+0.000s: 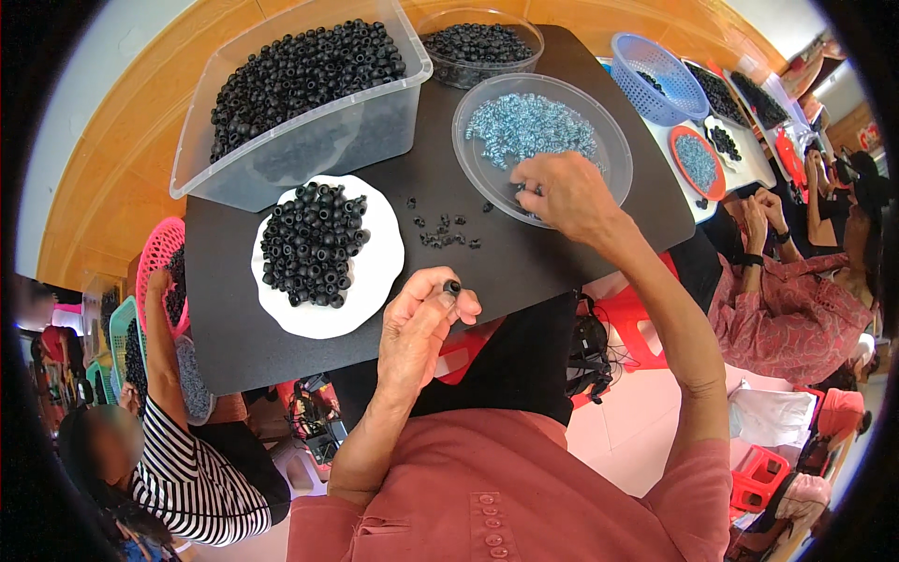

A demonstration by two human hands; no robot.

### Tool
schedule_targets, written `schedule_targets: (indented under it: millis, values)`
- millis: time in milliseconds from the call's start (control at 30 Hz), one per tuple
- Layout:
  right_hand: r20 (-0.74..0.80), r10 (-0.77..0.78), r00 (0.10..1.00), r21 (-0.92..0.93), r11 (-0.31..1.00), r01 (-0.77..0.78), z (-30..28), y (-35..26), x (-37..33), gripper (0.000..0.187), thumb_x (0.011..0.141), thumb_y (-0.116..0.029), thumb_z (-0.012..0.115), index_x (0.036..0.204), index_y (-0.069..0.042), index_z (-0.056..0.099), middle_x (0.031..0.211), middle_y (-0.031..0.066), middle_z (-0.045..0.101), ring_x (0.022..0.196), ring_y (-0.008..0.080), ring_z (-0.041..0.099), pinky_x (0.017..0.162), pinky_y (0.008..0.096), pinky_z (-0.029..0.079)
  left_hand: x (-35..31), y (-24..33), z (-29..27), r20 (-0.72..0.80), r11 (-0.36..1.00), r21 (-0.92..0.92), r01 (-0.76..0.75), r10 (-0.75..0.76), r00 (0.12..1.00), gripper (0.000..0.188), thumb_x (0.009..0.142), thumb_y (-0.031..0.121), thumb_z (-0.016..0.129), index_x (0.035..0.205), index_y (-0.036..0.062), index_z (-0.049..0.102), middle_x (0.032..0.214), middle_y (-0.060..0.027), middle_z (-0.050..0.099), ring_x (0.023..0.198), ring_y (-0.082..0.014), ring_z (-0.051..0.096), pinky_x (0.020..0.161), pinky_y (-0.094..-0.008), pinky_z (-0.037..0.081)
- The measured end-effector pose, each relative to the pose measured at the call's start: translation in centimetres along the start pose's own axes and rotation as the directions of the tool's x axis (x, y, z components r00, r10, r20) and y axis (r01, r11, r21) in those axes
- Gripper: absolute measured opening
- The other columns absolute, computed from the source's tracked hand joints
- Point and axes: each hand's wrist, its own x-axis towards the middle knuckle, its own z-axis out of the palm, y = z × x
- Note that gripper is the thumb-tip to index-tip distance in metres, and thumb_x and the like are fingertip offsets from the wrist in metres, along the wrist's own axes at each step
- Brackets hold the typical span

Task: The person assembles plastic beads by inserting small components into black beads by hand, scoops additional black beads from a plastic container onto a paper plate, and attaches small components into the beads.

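Near the table's front edge, my left hand (412,328) pinches a small black hollow cap (451,288) between thumb and fingers, its round opening showing. My right hand (573,199) is over the near side of a round clear plastic bowl (624,173) of small shiny blue pieces (524,122). Its fingers are drawn together; what they hold, if anything, I cannot make out. Between the hands, several small dark pieces (445,234) lie loose on the table. Left of them stands a white scalloped plate (379,248) heaped with black hollow caps (309,248).
A large clear tub (375,126) full of black caps stands at the back left of the dark table (234,337). Behind the blue pieces is another clear bowl (538,51) of black parts. People sit at both sides; at the right, a blue basket (670,98) stands on a neighbouring table.
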Motion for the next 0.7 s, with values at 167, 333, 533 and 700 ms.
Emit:
schedule_targets:
  millis: [167,333,533,700]
  values:
    - [0.042,0.059,0.997,-0.03,0.998,-0.058,-0.2,-0.7,0.3,0.015,0.069,-0.006,0.063,0.083,-0.003,0.062,0.069,0.0127,0.062,0.064,0.0296,0.062,0.063,0.0392,0.048,0.0,-0.1,0.0,0.003,1.0,0.004,-0.009,0.009,1.0,0.016,0.091,0.003,0.043,0.103,-0.001,0.053,0.086,-0.0106,0.059,0.081,-0.0158,0.056,0.076,-0.0294,0.046]
    - [-0.081,0.06,0.995,0.141,0.989,-0.049,0.1,-0.7,0.0,0.012,0.067,0.0,0.06,0.078,-0.002,0.057,0.065,0.0104,0.058,0.058,0.023,0.059,0.059,0.0327,0.047,0.0,0.0,0.2,-0.003,1.0,0.007,0.001,-0.001,1.0,0.016,0.091,0.002,0.042,0.103,-0.0014,0.053,0.087,-0.0116,0.06,0.079,-0.0149,0.055,0.076,-0.0283,0.045]
    - [-0.213,0.191,0.958,0.482,0.874,-0.067,0.2,-4.4,-0.9,0.014,0.069,0.001,0.061,0.083,-0.005,0.061,0.062,0.0007,0.054,0.058,0.0079,0.052,0.058,0.0227,0.044,-0.2,0.1,-0.1,0.008,1.0,-0.016,-0.016,0.016,1.0,0.017,0.092,0.002,0.042,0.104,-0.0012,0.053,0.086,-0.0116,0.061,0.079,-0.0139,0.055,0.076,-0.0268,0.045]
    - [0.075,0.17,0.983,0.891,0.432,-0.142,1.8,-7.5,-3.3,0.013,0.076,-0.002,0.061,0.088,-0.003,0.064,0.071,-0.0037,0.059,0.063,0.002,0.052,0.057,0.0186,0.043,-0.2,0.1,0.0,0.004,1.0,-0.021,0.009,-0.009,1.0,0.017,0.093,0.005,0.042,0.106,-0.0012,0.053,0.087,-0.011,0.062,0.078,-0.0124,0.055,0.076,-0.0255,0.045]
